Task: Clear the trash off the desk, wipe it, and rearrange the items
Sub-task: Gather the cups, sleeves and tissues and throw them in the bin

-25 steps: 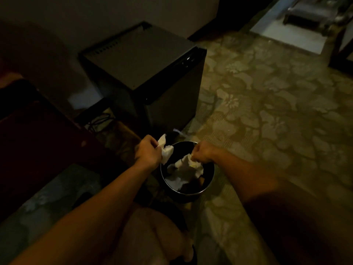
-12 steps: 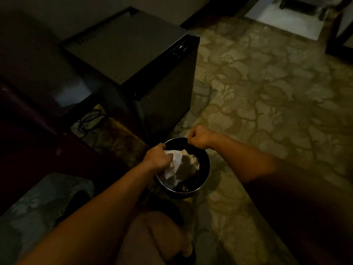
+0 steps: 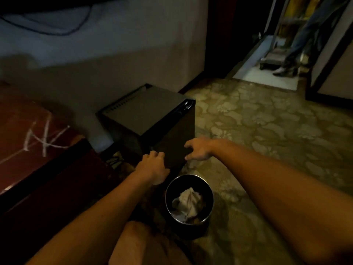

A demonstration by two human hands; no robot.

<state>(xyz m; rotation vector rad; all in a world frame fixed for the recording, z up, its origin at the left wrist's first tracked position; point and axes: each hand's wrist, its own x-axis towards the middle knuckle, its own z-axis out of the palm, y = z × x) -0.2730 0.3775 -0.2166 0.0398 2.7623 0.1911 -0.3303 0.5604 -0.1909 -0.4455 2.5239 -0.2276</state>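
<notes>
Below both empty hands (image 3: 152, 169) (image 3: 198, 150), crumpled tissue (image 3: 188, 202) inside bin (image 3: 209, 190)

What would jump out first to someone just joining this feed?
Probably the round dark bin on the patterned carpet at bottom centre, with crumpled pale tissues inside. Just above it both hands hang empty with loose fingers: the left hand beside the bin's upper left, the right hand in front of the black cabinet.

The room is dim and grainy, with the brightest light coming through the doorway (image 3: 271, 73) at upper right. Deep shadow swallows the lower left, and wide-angle bending curves the wall (image 3: 114, 54).
</notes>
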